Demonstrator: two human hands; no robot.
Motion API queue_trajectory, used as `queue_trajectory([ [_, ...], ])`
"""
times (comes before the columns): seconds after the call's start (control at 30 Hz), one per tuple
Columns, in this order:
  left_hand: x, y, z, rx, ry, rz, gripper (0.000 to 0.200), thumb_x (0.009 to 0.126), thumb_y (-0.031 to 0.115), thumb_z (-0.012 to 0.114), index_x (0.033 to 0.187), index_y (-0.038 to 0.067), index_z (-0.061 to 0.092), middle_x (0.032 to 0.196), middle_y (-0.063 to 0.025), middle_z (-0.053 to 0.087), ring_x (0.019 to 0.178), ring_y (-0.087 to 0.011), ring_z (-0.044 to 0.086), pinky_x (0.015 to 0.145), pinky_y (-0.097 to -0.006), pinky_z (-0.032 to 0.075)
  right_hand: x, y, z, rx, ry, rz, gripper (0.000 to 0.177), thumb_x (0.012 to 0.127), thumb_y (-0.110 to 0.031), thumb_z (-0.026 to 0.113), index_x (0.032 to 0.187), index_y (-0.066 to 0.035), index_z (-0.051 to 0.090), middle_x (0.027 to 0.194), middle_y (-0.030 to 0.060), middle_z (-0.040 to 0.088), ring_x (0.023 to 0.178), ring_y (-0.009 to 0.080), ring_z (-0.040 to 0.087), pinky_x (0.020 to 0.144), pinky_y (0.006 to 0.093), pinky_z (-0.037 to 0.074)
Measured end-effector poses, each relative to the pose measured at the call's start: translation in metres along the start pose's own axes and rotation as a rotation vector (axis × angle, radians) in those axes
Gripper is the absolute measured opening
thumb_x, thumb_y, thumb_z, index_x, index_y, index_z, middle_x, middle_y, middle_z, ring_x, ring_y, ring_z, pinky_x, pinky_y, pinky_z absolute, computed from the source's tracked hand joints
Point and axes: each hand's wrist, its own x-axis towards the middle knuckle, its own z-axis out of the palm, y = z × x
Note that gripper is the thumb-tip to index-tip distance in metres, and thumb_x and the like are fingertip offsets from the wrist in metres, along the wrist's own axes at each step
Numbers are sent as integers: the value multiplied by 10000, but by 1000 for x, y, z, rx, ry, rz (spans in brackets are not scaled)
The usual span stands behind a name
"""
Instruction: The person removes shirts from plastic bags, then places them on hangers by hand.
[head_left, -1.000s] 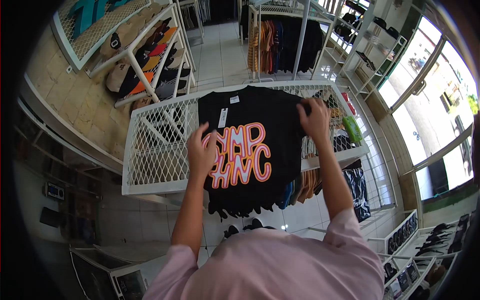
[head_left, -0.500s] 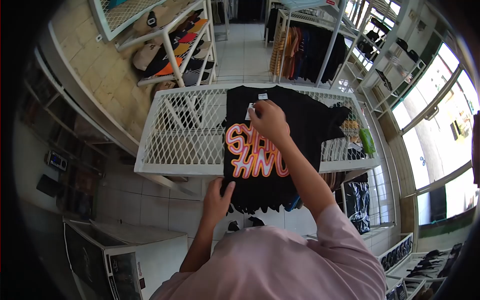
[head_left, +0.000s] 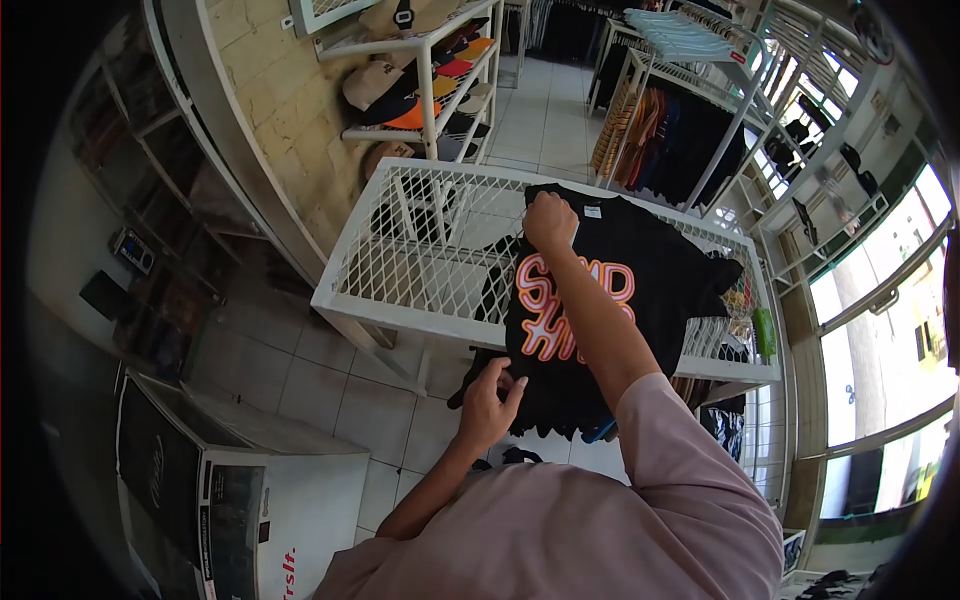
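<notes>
A black T-shirt (head_left: 655, 260) with pink and orange lettering lies front up across the white mesh-topped table (head_left: 415, 315), its lower part hanging over the near edge. My right hand (head_left: 550, 222) is closed on the shirt near the left side of its collar, where the fingertips are hidden. Below the table's near edge, my left hand (head_left: 492, 405) has thumb and forefinger curled together at the shirt's left side. Dark cloth shows behind that hand and through the mesh. A small white label (head_left: 592, 211) sits inside the collar.
A green object (head_left: 764, 331) rests at the table's right end. Beyond the table stand a cap rack (head_left: 428, 95) and a rail of hanging clothes (head_left: 650, 135). A white box-shaped cabinet (head_left: 310, 500) is at lower left. Glass doors (head_left: 880, 320) line the right.
My right hand has moved left across the collar and closed on the shirt there. The shirt's left side has shifted, with dark cloth now showing beyond it. The view has swung left.
</notes>
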Motion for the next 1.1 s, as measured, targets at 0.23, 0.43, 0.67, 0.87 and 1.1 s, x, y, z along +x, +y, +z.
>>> queue_trajectory([
  [0.23, 13, 57, 13, -25, -130, 108, 324, 913, 78, 764, 1201, -7, 642, 823, -109, 667, 726, -224, 698, 687, -356, 563, 17, 88, -54, 790, 106, 324, 375, 1012, -359, 690, 1096, 1, 758, 970, 173, 783, 878, 302, 741, 809, 425, 564],
  [0.43, 53, 115, 39, -28, -718, 256, 605, 928, 188, 817, 1490, 104, 610, 1044, -139, 754, 935, -246, 755, 858, -357, 593, -13, 255, -59, 629, 121, 588, 473, 1005, -424, 653, 1179, 7, 738, 948, 222, 746, 996, 389, 732, 912, 489, 547],
  [0.67, 179, 114, 64, 77, -461, 301, 276, 1010, 200, 695, 1227, 34, 732, 998, -149, 761, 916, -288, 749, 834, -391, 584, -78, 216, -77, 96, 288, 329, 445, 939, -402, 717, 1208, -47, 704, 1194, 227, 661, 1135, 418, 627, 974, 514, 507],
  [0.87, 293, -2, 148, 516, -209, 436, 397, 1058, 375, 615, 1267, 57, 727, 1226, -164, 720, 1195, -370, 642, 1057, -500, 483, -81, 211, -77, 79, 313, 311, 407, 893, -335, 750, 1181, -52, 701, 1184, 181, 626, 1130, 366, 598, 967, 492, 499],
  [1.1, 330, -6, 170, 649, -340, 270, 479, 918, 525, 769, 1118, 90, 757, 1197, -161, 699, 1202, -379, 614, 1032, -520, 482, -81, 211, -76, 128, 356, 323, 385, 866, -299, 767, 1132, -31, 696, 1159, 181, 632, 1105, 371, 607, 965, 487, 505],
])
